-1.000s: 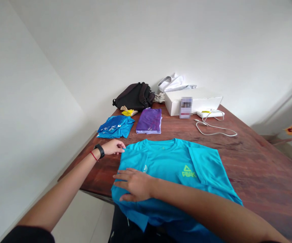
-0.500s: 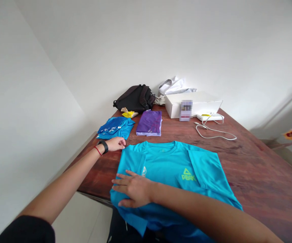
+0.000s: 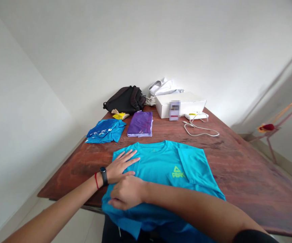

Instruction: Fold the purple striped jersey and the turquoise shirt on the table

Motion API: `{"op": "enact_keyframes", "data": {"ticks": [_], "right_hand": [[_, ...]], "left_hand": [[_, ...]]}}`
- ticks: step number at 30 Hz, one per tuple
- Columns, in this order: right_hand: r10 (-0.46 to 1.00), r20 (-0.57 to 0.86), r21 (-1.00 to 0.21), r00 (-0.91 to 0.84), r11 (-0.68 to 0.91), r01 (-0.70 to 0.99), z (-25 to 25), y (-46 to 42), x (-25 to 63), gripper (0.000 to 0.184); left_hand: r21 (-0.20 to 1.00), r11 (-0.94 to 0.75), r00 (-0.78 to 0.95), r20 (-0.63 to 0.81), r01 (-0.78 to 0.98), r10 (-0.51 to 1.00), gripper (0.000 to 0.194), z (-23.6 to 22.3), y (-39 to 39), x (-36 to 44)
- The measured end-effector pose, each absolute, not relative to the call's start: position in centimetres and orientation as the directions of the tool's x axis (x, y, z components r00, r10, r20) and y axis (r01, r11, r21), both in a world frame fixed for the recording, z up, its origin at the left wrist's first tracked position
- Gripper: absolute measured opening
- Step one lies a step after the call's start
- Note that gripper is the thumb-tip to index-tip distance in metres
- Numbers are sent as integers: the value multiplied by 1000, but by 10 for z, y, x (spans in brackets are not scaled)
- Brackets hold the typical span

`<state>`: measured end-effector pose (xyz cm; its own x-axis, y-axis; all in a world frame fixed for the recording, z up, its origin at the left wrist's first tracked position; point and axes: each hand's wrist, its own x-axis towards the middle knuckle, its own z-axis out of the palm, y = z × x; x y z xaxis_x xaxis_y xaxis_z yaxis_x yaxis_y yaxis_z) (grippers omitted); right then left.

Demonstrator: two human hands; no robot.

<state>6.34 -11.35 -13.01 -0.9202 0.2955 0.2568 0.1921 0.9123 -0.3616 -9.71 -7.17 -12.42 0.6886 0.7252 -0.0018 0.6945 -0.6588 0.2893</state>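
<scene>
Turquoise fabric T-shirt: neck-to-bottom axis crossing near edge of red-brown wooden surface
Left hand: fingers spread, nearer neck
Right hand: curled, nearer edge, grip unclear; T-shirt mostly rightward

We see smooth turquoise cloth in the shirt, and behind it, glossy reddish wood in the tabletop.

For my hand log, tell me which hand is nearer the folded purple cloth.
Left. The left hand lies spread on the turquoise shirt, short of the purple cloth; the right hand is curled over the shirt, farther back.
</scene>
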Motion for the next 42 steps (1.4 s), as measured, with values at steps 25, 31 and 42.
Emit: {"op": "enact_keyframes", "data": {"ticks": [25, 31, 42], "right_hand": [[822, 183, -250, -540, 570, 783, -115, -173, 253, 11], [856, 231, -273, -463, 514, 813, -130, -178, 273, 16], [980, 164, -282, -115, 158, 946, -136, -173, 310, 28]], "left_hand": [[426, -493, 429, 244, 758, 870, 27, -136, -29, -87], [323, -506, 426, 288, 800, 858, 51, -119, -59, -82], [131, -484, 459, 182, 865, 870, 57, -158, -150, -83]]}}
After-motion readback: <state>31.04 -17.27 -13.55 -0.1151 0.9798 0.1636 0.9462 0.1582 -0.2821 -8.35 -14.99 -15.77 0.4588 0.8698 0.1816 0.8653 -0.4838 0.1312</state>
